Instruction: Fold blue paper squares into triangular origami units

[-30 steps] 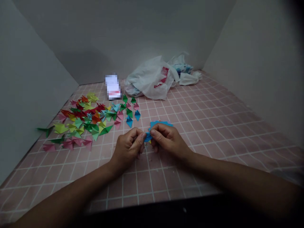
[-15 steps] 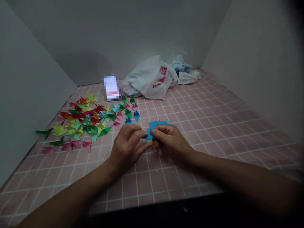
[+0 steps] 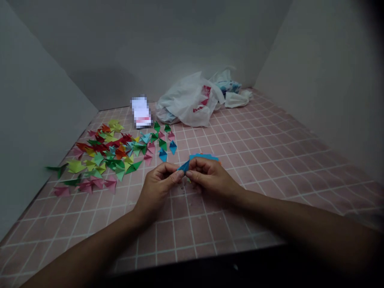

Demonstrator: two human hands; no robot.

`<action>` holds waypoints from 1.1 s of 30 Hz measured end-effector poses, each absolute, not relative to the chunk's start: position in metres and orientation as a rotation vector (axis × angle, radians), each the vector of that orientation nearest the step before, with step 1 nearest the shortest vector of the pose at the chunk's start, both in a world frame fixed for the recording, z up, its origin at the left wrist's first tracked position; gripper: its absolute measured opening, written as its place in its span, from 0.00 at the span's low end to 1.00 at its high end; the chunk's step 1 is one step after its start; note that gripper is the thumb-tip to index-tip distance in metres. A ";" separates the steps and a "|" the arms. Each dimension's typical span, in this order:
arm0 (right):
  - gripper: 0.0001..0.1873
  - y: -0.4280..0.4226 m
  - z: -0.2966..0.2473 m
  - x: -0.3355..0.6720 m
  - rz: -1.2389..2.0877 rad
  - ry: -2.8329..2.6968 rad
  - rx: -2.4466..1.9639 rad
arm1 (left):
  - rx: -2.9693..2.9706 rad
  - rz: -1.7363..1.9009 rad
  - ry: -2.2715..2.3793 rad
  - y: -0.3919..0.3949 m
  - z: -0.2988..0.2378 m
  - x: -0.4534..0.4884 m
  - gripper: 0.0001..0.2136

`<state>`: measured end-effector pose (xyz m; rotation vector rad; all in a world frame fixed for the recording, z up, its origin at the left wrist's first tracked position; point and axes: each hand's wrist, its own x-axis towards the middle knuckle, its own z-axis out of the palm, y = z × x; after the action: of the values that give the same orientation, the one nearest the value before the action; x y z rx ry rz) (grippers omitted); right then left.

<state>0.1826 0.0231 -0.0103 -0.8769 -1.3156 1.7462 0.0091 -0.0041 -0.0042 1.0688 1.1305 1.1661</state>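
Observation:
Between my hands is a small blue folded paper (image 3: 184,166), a pointed piece held in the air above the table. My left hand (image 3: 160,182) pinches its left end with thumb and forefinger. My right hand (image 3: 210,174) grips the other end the same way, and its fingers hide part of the paper. Just behind my right hand lies a stack of blue paper sheets (image 3: 204,157), with bits of orange showing at its edge. Two blue folded papers (image 3: 163,155) lie beyond my left hand, close to several green and pink ones (image 3: 162,144).
Many colourful folded paper pieces (image 3: 111,152) spread over the left of the pink checked tablecloth (image 3: 192,232). A lit phone (image 3: 141,112), its screen blurred, stands at the back. White plastic bags (image 3: 192,100) lie against the back wall. Walls (image 3: 39,100) enclose the sides.
My left hand has turned, and its thumb now presses the paper's left end. The blue paper now shows as a narrow, dark point between both hands. The view has shifted slightly.

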 end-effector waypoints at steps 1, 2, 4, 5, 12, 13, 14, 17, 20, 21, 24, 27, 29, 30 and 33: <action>0.10 0.024 -0.010 0.183 1.740 -1.326 -0.883 | 1.056 1.146 1.117 -0.004 -0.005 0.009 0.09; 0.10 0.024 -0.010 0.183 1.735 -1.335 -0.888 | 1.051 1.128 1.110 -0.005 -0.006 0.009 0.09; 0.09 0.025 -0.008 0.184 1.730 -1.341 -0.901 | 1.059 1.102 1.117 -0.005 -0.006 0.008 0.11; 0.08 0.025 -0.007 0.185 1.729 -1.345 -0.911 | 1.068 1.099 1.130 -0.004 -0.006 0.008 0.11; 0.08 0.025 -0.001 0.186 1.702 -1.357 -0.928 | 1.182 1.093 1.189 -0.002 -0.004 0.005 0.10; 0.08 0.025 -0.001 0.186 1.699 -1.355 -0.927 | 1.187 1.094 1.189 -0.001 -0.004 0.005 0.10; 0.08 0.025 -0.001 0.186 1.697 -1.356 -0.926 | 1.191 1.097 1.187 -0.001 -0.003 0.005 0.10; 0.08 0.025 -0.002 0.186 1.685 -1.369 -0.928 | 1.175 1.107 1.174 -0.001 -0.002 0.007 0.08; 0.07 0.026 -0.004 0.186 1.668 -1.392 -0.913 | 1.126 1.118 1.139 -0.001 -0.001 0.009 0.08; 0.07 0.026 -0.005 0.186 1.674 -1.393 -0.896 | 1.113 1.124 1.129 -0.001 -0.001 0.009 0.08; 0.08 0.026 -0.006 0.186 1.731 -1.352 -0.823 | 1.085 1.155 1.127 -0.001 -0.001 0.010 0.09; 0.09 0.027 -0.007 0.186 1.778 -1.275 -0.760 | 1.063 1.183 1.131 -0.001 -0.001 0.010 0.10; 0.09 0.027 -0.009 0.187 1.803 -1.233 -0.737 | 1.058 1.192 1.122 0.000 -0.002 0.010 0.11; 0.10 0.027 -0.010 0.187 1.818 -1.217 -0.732 | 1.056 1.195 1.113 0.000 -0.002 0.009 0.12; 0.11 0.027 -0.011 0.186 1.865 -1.177 -0.724 | 1.055 1.206 1.076 0.000 -0.002 0.009 0.12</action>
<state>0.1862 0.0269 -0.0112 -0.7245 -1.1769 1.8653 0.0093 0.0004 -0.0024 1.0545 1.0758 1.2056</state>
